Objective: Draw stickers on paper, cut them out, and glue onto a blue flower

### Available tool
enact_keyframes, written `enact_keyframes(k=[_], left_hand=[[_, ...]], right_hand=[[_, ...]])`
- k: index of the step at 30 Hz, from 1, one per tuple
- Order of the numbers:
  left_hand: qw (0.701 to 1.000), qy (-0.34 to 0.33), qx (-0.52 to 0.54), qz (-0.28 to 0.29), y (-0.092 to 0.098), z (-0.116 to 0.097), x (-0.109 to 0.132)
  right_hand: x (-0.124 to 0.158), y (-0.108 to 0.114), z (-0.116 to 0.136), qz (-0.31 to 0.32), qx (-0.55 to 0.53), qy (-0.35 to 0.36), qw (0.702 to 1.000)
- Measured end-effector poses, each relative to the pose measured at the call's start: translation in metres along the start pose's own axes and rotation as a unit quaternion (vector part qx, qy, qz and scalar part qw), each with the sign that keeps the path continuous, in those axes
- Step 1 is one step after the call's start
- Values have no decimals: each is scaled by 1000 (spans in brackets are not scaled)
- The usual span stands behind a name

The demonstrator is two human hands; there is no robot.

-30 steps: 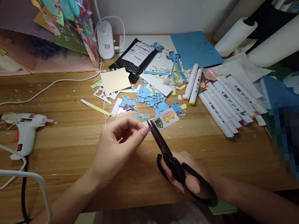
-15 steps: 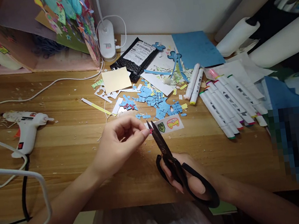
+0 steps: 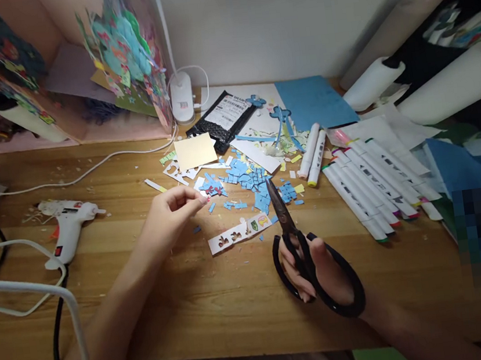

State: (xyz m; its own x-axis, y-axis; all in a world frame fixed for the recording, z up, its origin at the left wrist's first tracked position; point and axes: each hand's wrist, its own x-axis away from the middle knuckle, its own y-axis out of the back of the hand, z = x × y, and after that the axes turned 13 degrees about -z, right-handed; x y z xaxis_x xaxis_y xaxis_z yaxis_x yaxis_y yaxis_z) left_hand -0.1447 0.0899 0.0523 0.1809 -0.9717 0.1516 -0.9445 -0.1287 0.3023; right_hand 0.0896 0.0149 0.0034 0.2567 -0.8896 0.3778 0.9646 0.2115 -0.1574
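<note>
My right hand (image 3: 322, 272) grips black scissors (image 3: 302, 254) with closed blades pointing away toward a pile of blue paper scraps (image 3: 251, 178). My left hand (image 3: 170, 215) reaches out over the desk with fingertips pinched together near small red and blue cutouts (image 3: 212, 188); what they pinch is too small to make out. A white sticker strip (image 3: 240, 232) with cut-out holes and two small coloured pictures lies flat on the wooden desk (image 3: 193, 291) between my hands.
A white glue gun (image 3: 68, 221) and cables lie at the left. A row of markers (image 3: 372, 181) fills the right side, with paper rolls (image 3: 451, 81) and blue sheets (image 3: 312, 98) behind. A lamp base (image 3: 182, 96) and a decorated cardboard model (image 3: 120, 54) stand at the back.
The sticker strip dropped flat onto the desk. My left hand moved forward and left, still pinched. The scissors moved right and closed. The camera tilted up.
</note>
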Motion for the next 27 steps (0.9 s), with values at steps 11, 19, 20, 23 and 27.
enact_keyframes(k=[11, 19, 20, 23, 27], left_hand=[[967, -38, -252, -8, 5, 31, -17], [929, -123, -331, -106, 5, 19, -10], [926, -161, -327, -97, 1, 17, -6], [929, -259, -261, 29, -19, 15, 10], [924, -279, -250, 72, -44, 23, 27]], right_hand=[[-3, -2, 4, 2, -104, -29, 994], [-3, -3, 4, 8, -118, -35, 992], [-3, -4, 5, 13, -123, -30, 992], [-3, -9, 8, 14, -144, -9, 989], [-1, -13, 8, -6, -153, 8, 988]])
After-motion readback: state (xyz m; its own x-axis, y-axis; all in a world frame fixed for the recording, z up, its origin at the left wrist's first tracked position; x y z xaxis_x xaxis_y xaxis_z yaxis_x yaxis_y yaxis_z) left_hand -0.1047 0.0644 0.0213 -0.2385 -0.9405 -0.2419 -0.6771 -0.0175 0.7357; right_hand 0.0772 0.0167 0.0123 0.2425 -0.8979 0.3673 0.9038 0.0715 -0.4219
